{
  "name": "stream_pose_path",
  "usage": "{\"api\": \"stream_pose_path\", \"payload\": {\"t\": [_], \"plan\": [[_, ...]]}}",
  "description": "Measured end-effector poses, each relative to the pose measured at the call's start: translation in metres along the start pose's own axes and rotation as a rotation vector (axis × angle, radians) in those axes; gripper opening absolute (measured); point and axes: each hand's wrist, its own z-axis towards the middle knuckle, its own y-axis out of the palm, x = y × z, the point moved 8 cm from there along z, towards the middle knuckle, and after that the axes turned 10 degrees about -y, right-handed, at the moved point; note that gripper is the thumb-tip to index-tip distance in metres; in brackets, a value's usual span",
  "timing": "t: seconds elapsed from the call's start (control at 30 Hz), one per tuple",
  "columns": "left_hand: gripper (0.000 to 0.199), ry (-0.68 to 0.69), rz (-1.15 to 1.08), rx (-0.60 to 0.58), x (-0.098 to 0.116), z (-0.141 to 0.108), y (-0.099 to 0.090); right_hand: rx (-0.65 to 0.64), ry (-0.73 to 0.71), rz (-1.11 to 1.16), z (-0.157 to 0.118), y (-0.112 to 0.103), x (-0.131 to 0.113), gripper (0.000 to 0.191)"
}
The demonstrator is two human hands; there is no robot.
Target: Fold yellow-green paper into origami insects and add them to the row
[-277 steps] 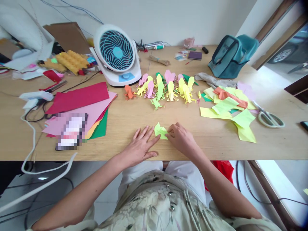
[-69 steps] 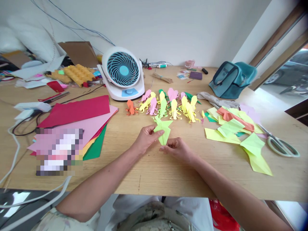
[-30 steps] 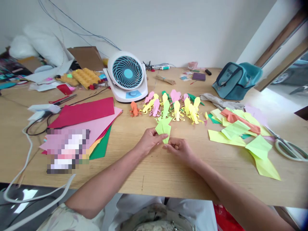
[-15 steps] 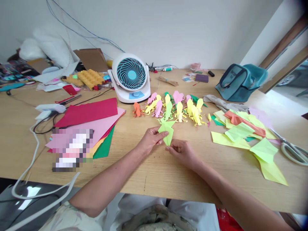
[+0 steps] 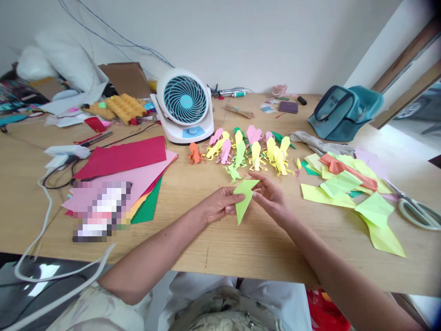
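Observation:
A light green piece of folded origami paper [image 5: 244, 195] is held up over the table, with one point hanging down. My left hand [image 5: 222, 204] pinches its left edge between thumb and fingers. Beside the right edge is my right hand [image 5: 272, 197], its thumb and fingers apart around the paper's right corner; whether they touch it is hard to tell. Just beyond lies a small light green folded paper figure [image 5: 234, 173]. Behind that stand several folded paper frogs in yellow [image 5: 257, 156], pink [image 5: 225, 151], orange [image 5: 195, 153] and green [image 5: 240, 154].
Left are a red paper sheet [image 5: 127, 156], a pink sheet [image 5: 138, 177], a blurred-out object [image 5: 101, 214] and a white cable [image 5: 50, 220]. A white fan [image 5: 186, 103] stands behind. To the right lie loose paper pieces [image 5: 344, 186], scissors [image 5: 418, 214] and a teal bag [image 5: 344, 112].
The folded paper has come lower and nearer, its top corner now pointing right. My right hand has moved up from below the paper to its right side, its fingers spreading. The view has shifted slightly.

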Motion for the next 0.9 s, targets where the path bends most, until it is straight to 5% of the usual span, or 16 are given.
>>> {"api": "stream_pose_path", "payload": {"t": [0.13, 0.23, 0.5, 0.9], "plan": [[0.043, -0.100, -0.003, -0.123, -0.011, -0.001, 0.011, -0.131, 0.034, 0.100, -0.001, 0.015, -0.004, 0.036], [0.048, -0.108, 0.023, -0.146, -0.012, -0.001, 0.015, -0.109, 0.063, 0.170, -0.001, 0.019, -0.003, 0.033], [0.050, 0.094, 0.147, 0.136, 0.003, 0.004, -0.009, 0.164, 0.178, 0.202, 0.000, 0.000, 0.020, 0.039], [0.038, 0.166, 0.352, 0.205, 0.008, 0.005, -0.016, 0.156, 0.219, 0.159, -0.003, -0.003, 0.032, 0.045]]}}
